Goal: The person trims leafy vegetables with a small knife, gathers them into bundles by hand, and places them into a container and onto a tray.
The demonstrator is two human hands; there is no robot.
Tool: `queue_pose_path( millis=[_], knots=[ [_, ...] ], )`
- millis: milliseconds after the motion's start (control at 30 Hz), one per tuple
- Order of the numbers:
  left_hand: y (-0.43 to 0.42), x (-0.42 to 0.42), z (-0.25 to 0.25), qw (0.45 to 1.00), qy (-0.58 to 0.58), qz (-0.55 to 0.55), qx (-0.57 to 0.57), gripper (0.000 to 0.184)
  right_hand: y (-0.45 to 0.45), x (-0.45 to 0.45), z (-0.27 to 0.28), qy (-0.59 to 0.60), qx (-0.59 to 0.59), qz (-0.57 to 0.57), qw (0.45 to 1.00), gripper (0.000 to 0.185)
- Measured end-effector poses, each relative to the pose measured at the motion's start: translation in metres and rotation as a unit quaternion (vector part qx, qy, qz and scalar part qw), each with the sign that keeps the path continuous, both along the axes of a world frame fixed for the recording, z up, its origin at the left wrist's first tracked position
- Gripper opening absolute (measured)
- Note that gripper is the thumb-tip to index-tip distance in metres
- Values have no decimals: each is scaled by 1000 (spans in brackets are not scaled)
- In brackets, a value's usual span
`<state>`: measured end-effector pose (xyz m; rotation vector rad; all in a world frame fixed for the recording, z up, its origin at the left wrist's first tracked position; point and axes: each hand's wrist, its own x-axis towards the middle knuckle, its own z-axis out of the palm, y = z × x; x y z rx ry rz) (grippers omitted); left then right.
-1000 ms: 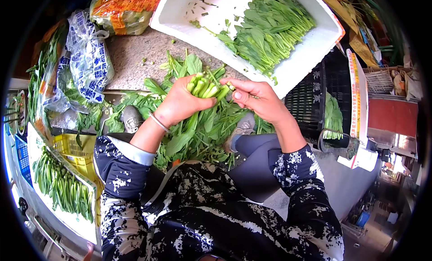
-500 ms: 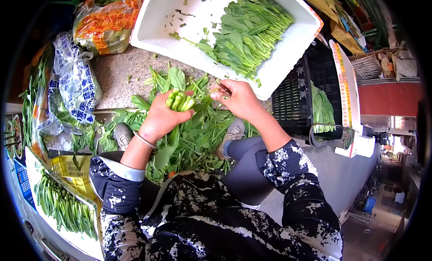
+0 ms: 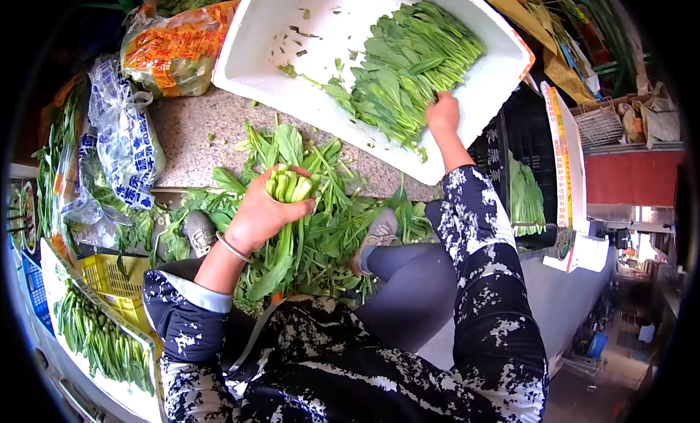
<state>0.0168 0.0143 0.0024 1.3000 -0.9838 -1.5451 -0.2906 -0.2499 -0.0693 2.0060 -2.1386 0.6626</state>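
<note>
The left hand (image 3: pixel 257 213) is clamped around a pale-green bundle of leafy stems (image 3: pixel 290 185) above loose green leaves (image 3: pixel 337 237); the right hand (image 3: pixel 442 115), its grip too hidden to judge, touches dark-green leafy stalks (image 3: pixel 415 53) inside a white foam box (image 3: pixel 281 88). The bundle looks light, crisp, bruisable: best held mid-stem.

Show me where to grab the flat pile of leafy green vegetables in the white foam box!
The best grip is probably around the slender green stems of the flat leafy pile, coming from the picture's lower right. Their ends roughly line up along that side, while the broad, softer-looking leaves spread toward the left.
</note>
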Motion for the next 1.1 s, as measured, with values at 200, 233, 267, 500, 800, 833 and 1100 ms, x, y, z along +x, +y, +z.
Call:
queue_pose_path(
  millis=[200,233,267,500,800,833,1100],
  knots=[
    [-4,2,1,1000,-8,14,11,36,-18,-21,-8,-36,82,-42,995,26],
    [-4,2,2,1000,-21,13,4,36,-17,-23,-3,-59,83,-25,995,26],
    [-4,2,4,1000,-21,14,4,36,-15,-23,3,-58,83,-24,995,26],
    [1,4,10,999,-54,6,-9,31,26,-20,70,-641,169,8,749,27],
    [9,0,19,988,-83,-37,-123,25,147,67,137,-337,261,248,870,22],
    [8,-3,17,974,-91,-23,-205,26,163,81,142,-327,285,267,860,21],
    [14,2,25,993,-8,-47,-110,35,207,122,139,-448,345,319,761,23]
  ],
)
